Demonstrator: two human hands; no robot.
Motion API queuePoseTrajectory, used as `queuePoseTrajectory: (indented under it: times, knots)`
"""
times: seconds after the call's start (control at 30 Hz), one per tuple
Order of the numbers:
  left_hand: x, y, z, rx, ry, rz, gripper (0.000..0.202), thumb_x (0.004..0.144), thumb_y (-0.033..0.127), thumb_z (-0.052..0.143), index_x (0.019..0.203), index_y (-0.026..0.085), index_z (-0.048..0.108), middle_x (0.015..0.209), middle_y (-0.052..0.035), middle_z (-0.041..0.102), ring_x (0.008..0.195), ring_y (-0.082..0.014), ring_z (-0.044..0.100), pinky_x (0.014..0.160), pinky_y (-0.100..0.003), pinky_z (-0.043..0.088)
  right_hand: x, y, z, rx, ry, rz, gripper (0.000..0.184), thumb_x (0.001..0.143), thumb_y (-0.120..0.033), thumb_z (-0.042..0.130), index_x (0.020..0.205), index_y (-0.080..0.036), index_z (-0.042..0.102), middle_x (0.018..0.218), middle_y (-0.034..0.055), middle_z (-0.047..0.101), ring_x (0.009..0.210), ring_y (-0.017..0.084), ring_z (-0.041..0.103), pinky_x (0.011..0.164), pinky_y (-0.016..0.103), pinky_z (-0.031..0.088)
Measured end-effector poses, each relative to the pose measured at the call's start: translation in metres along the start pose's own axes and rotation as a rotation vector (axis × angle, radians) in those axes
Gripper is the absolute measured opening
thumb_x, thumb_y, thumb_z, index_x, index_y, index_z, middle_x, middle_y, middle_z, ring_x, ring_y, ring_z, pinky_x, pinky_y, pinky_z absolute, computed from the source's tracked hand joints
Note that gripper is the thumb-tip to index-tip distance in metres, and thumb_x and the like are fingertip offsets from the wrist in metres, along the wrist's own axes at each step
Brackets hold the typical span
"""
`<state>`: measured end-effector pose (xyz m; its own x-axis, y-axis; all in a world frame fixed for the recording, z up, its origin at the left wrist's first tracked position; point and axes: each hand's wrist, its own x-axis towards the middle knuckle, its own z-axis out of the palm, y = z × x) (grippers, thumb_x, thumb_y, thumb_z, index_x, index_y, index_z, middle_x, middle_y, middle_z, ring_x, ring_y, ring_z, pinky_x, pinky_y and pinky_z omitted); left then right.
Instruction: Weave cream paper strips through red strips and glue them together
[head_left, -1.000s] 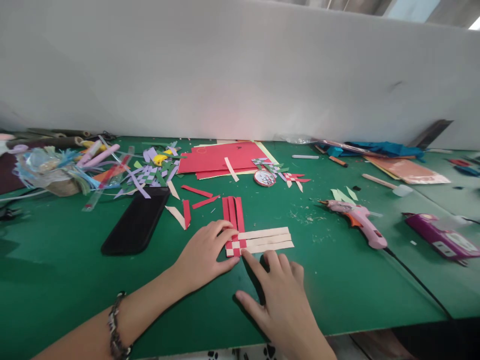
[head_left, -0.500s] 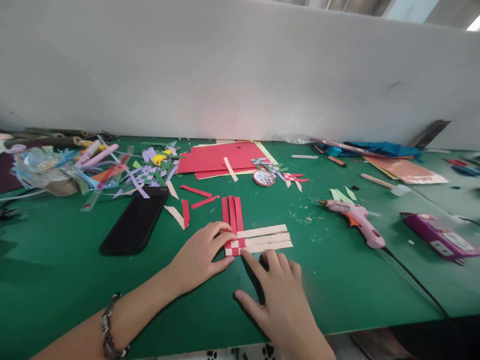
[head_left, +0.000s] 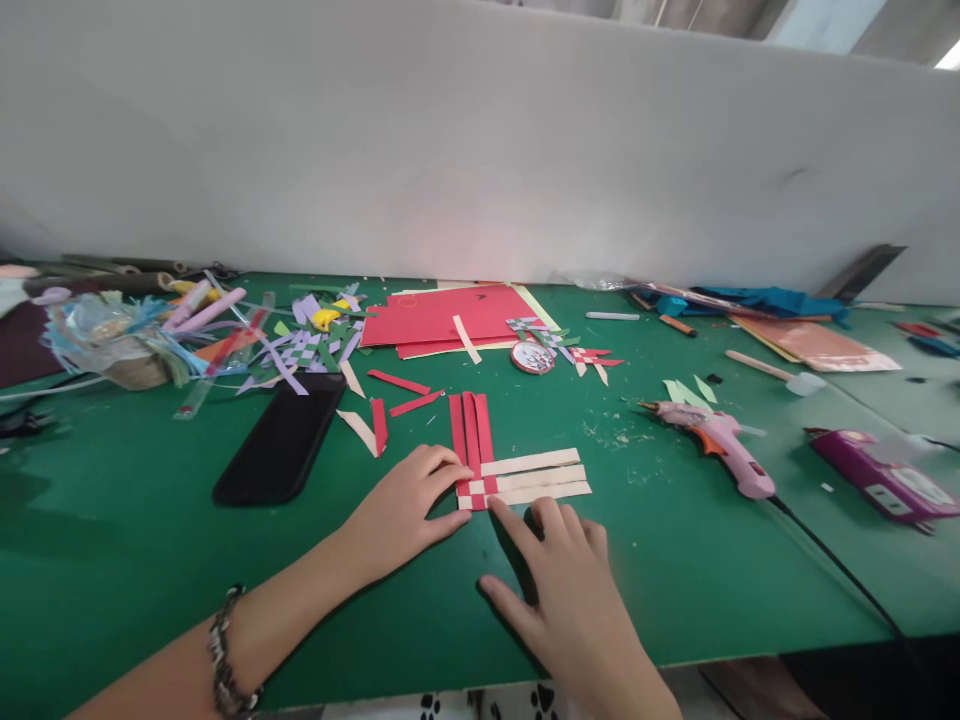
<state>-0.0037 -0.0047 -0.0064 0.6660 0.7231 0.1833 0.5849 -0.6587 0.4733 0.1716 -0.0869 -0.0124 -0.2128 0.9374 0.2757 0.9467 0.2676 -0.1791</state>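
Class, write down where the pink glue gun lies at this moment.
In the head view, the pink glue gun lies right of centre on the green table, between the woven red and cream paper strips and the purple box.

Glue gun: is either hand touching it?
No, the glue gun lies alone on the green mat, while the left hand and right hand rest at the woven paper strips.
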Motion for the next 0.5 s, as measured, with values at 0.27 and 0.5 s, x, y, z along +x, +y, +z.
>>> queuePoseTrajectory:
  times: [0.27, 0.5]
  knots:
    - [-0.0069, 0.0002, -0.003, 0.046, 0.025, 0.1, 0.018, 0.079, 0.015, 0.053, 0.097, 0.018, 0.054, 0.097, -0.0043, 0.055, 0.088, -0.0194, 0.053, 0.075, -0.033, 0.043, 0.0026, -0.0029, 0.0016, -0.015, 0.02, -0.034, 0.047, 0.078, -0.05, 0.045, 0.119, -0.028, 0.048, 0.079, 0.0042, 0.051, 0.071, 0.019, 0.047, 0.061, 0.031, 0.033]
    - [-0.004, 0.0048, -0.0012, -0.01, 0.01, 0.023, 0.021, 0.076, 0.016, 0.059, 0.096, 0.016, 0.054, 0.093, -0.0044, 0.056, 0.088, -0.0191, 0.054, 0.075, -0.03, 0.045, 0.0032, -0.0027, 0.0037, -0.029, 0.018, -0.042, 0.046, 0.078, -0.049, 0.044, 0.119, -0.029, 0.048, 0.081, 0.0049, 0.052, 0.072, 0.019, 0.047, 0.061, 0.031, 0.033]
